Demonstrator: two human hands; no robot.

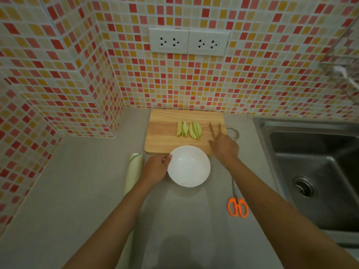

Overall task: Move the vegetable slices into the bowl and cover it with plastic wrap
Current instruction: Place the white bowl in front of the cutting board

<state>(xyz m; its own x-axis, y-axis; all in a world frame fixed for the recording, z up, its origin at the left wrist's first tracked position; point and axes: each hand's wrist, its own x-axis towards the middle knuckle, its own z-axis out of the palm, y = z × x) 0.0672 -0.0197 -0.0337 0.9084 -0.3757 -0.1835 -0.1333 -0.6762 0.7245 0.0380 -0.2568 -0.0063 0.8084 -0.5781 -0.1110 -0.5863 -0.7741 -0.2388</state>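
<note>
Left hand (155,167) is gripping white bowl (188,166) rim on desk (81,191); right hand (225,147) fingers are pinching chopsticks (215,130) over cutting board (163,131), near green slices (189,129).

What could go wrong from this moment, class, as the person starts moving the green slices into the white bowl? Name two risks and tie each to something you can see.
1. The right hand holds tongs; the thin vegetable slices lie packed together, so some may slip out and land on the cutting board or counter.
2. The bowl overlaps the board's near edge, steadied only by the left hand, so it may rock or tip.
</note>
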